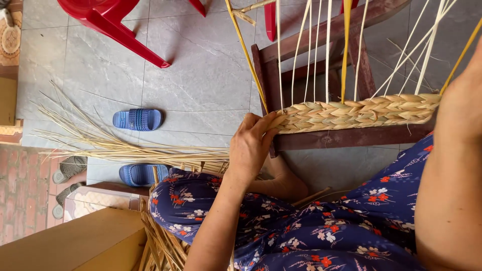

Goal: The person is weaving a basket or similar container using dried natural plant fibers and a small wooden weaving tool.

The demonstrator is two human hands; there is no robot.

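Fingers of the left hand (pixel 249 145) curl in a grip around the end of a woven straw braid (pixel 356 113) lying across a dark wooden frame (pixel 346 136). The right hand (pixel 459 108) rests at the braid's far end, its grip hidden. Loose straw (pixel 100 143) lies on the tiled floor (pixel 201 75) beside blue slippers (pixel 137 119) and a cardboard box (pixel 70 243).

right hand (pixel 464 95) cut off by edge; grip unseen | red chair (pixel 108 22) cropped

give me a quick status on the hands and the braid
Left hand pinching end of woven straw braid on dark wooden frame. Right hand at braid's other end, grip hidden. Loose straw strands on floor, apart.
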